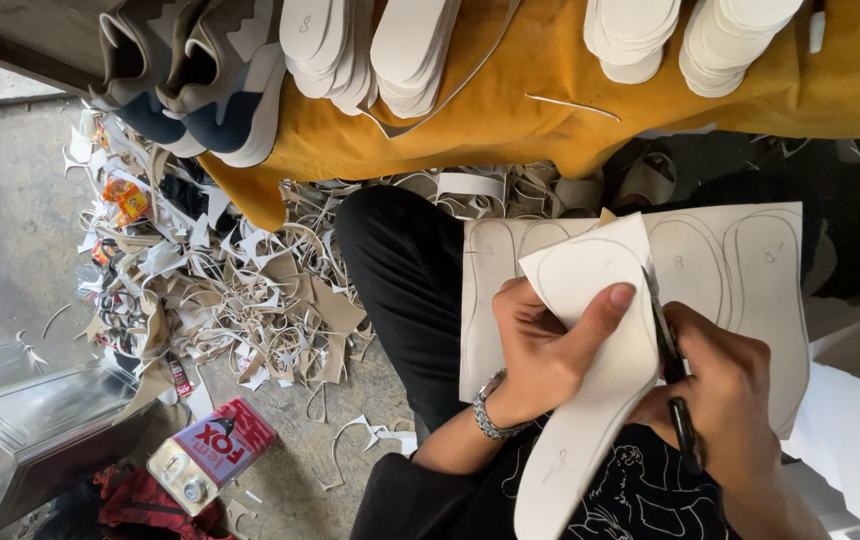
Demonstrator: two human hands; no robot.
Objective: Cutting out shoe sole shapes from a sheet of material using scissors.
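Nearest me, my right hand (725, 385) is closed around black scissors (672, 375), blades at the edge of a pale insole piece (590, 400). My left hand (540, 345) pinches that piece, thumb on top, over my lap. Under it lies a card sheet (740, 265) with traced sole outlines. Beyond, scraps (250, 300) litter the floor (20, 230), and insole stacks (640, 35) sit on the yellow-covered worktop (510, 110).

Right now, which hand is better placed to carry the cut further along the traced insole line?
Probably the right hand: it holds the scissors with the blades at the insole sheet edge. The left hand pinches the sheet, steadying it.
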